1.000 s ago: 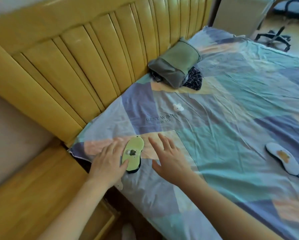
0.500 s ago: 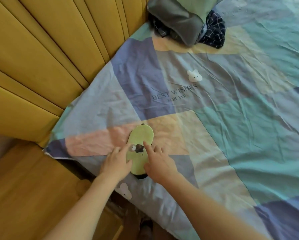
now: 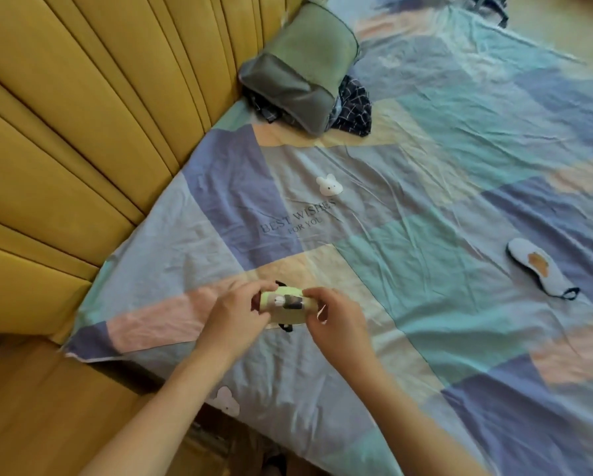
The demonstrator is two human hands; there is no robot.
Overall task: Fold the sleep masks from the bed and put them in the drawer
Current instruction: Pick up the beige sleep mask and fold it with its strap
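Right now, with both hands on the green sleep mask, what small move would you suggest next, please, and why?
Probably press the fold flat. The left hand and right hand pinch the green sleep mask at opposite ends, already doubled over, its black strap dangling loose. The blue sleep mask still lies unfolded on the bedsheet.

Pale green sleep mask [image 3: 285, 305], blue sleep mask [image 3: 537, 267], pastel patchwork sheet [image 3: 425, 218], mustard headboard [image 3: 82, 115].

The green sleep mask [image 3: 285, 305], flat on the bed a moment ago, is now lifted. The left hand [image 3: 234, 316] and right hand [image 3: 336, 319], which were pressing it down, now pinch its ends.
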